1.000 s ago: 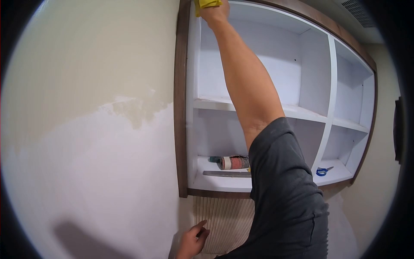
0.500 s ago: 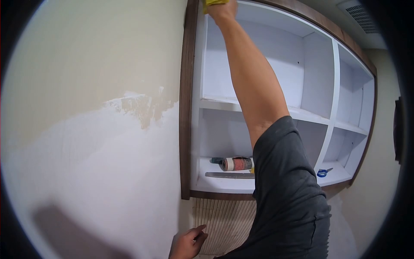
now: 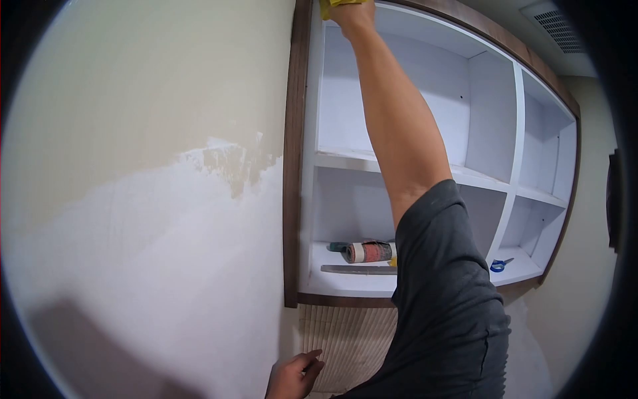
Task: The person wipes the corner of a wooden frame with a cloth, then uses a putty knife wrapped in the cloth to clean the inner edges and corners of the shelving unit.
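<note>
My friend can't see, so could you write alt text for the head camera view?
A raised right hand holds a yellow cloth near the top left of a wood-trimmed white shelf unit. The left hand is low, by a ribbed panel. A roll and scissors lie inside.

- Inside the cabinet point(image 3: 292, 199): four compartments point(image 3: 432, 86)
- On its bottom: one roll point(image 3: 369, 251), one strip point(image 3: 357, 269), one pair of scissors point(image 3: 498, 265)
- At its top left: one yellow sheet point(image 3: 333, 8)
- Below it: one ribbed panel point(image 3: 345, 339)
- Above its right: one vent point(image 3: 559, 28)
</note>
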The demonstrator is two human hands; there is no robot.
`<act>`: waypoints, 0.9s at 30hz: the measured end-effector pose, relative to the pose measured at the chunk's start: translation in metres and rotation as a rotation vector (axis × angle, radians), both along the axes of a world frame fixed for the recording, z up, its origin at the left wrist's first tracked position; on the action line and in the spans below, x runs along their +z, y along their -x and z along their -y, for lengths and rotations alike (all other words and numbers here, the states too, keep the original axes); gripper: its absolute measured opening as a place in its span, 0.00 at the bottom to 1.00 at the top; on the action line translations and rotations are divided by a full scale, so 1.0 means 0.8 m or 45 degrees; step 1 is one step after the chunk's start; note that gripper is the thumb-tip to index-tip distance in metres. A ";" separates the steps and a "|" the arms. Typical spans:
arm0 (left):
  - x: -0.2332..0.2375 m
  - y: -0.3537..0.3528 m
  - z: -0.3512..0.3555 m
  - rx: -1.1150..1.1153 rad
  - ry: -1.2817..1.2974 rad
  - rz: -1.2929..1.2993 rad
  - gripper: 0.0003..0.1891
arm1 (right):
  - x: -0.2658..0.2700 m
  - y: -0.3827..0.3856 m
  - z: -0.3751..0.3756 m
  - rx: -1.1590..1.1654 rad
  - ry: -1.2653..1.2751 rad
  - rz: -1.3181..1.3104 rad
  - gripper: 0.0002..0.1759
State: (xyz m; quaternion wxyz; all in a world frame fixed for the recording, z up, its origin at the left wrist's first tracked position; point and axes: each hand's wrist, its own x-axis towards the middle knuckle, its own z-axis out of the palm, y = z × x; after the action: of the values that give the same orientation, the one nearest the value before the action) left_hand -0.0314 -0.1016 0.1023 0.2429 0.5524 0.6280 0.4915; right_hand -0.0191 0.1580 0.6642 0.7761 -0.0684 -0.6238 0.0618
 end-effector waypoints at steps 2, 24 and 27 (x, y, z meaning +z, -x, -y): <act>0.003 0.000 0.002 -0.008 -0.038 -0.021 0.19 | 0.005 0.008 -0.008 -0.248 -0.051 0.011 0.24; -0.025 0.000 -0.019 0.078 -0.221 -0.094 0.15 | 0.023 0.000 0.001 -0.343 -0.148 0.169 0.26; 0.004 -0.003 0.000 0.009 0.039 0.045 0.19 | 0.023 -0.008 -0.006 -0.453 -0.151 0.251 0.24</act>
State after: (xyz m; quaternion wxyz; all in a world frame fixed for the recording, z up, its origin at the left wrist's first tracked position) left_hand -0.0290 -0.1012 0.1057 0.2605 0.5377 0.6329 0.4923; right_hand -0.0129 0.1625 0.6826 0.7128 -0.1372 -0.6772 -0.1201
